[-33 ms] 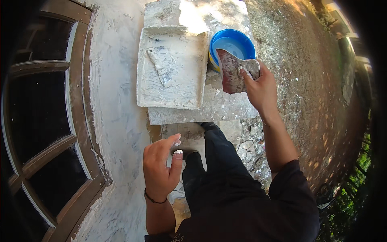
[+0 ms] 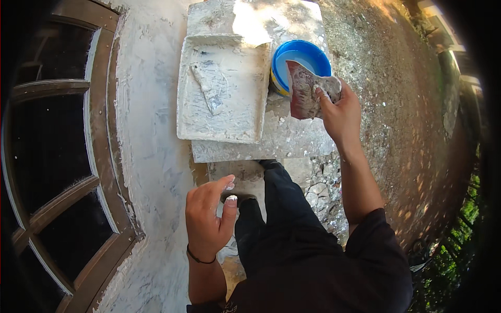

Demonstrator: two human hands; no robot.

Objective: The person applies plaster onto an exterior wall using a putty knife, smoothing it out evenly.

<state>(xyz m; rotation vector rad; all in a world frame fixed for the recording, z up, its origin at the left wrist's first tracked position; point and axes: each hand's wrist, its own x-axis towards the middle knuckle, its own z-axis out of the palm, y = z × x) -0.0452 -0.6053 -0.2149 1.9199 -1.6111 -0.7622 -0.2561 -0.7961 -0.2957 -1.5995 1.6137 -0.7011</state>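
- Dark trousers (image 2: 292, 229) and a dark sleeve fill the near edge, with one leg stepping onto a plaster-spattered stone slab (image 2: 271, 146).
- Left hand (image 2: 207, 221) hangs just above the knee, beside the rough white plastered wall (image 2: 148, 130); its fingers are loosely curled on nothing, thumb and forefinger tips dusted white.
- Right hand (image 2: 342, 112) reaches forward over the slab, fingers clamped on the handle of a broad, plaster-crusted metal putty knife (image 2: 303, 93), blade pointing away and slightly left.
- That blade sits at the near rim of a round blue plastic bucket (image 2: 300, 60) with pale filler inside; whether it touches the rim cannot be told.
- Just left of the bucket lies a shallow rectangular plaster-caked mixing tray (image 2: 224, 88) with a smaller trowel-shaped tool (image 2: 209, 86) resting in it.
- Dark wooden window frame (image 2: 99, 120) curves along the wall at far left.
- Judging by this, the work stands at loading the knife from the bucket; the next move likely calls for a shallow scoop with the blade kept level so the filler stays on.
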